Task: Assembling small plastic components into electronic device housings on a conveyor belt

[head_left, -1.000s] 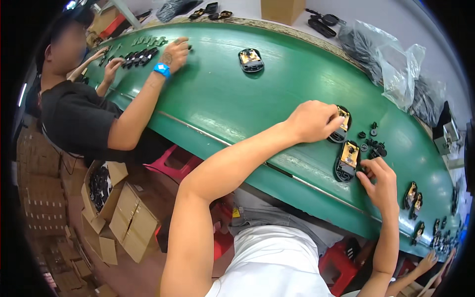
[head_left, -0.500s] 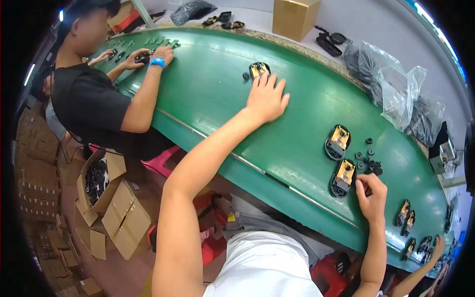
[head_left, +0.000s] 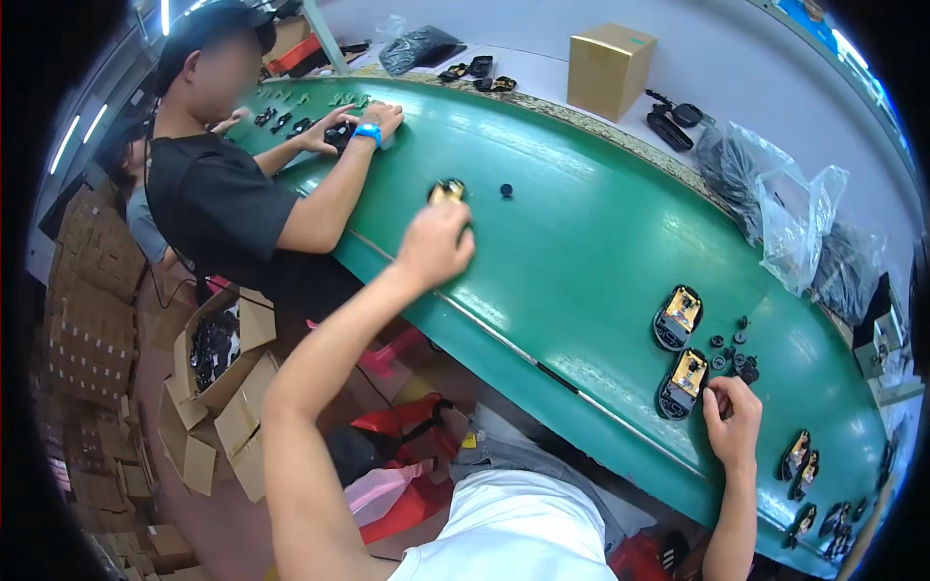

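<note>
My left hand (head_left: 438, 250) reaches far across the green work surface (head_left: 572, 242), its fingers closed over a black mouse-shaped housing with a yellow circuit board (head_left: 448, 192). A small black wheel (head_left: 506, 191) lies to the right of that housing. My right hand (head_left: 733, 421) rests with curled fingers at the right; whatever is in them is hidden. Just left of it lies a black open housing (head_left: 684, 383) with a yellow board inside, and a similar housing (head_left: 678, 318) sits beyond. Several small black wheels (head_left: 728, 354) are grouped beside these two.
At the left, a person in a black shirt (head_left: 218, 184) handles black parts on the same surface. More housings (head_left: 798, 460) lie at the near right. A cardboard box (head_left: 610, 73) and plastic bags (head_left: 785, 208) stand along the back ledge. An open carton (head_left: 218, 339) is on the floor.
My left hand has moved left with the housing, past the loose wheel, which stayed put. My right hand has stayed by the near housing. The whole view has shifted slightly.
</note>
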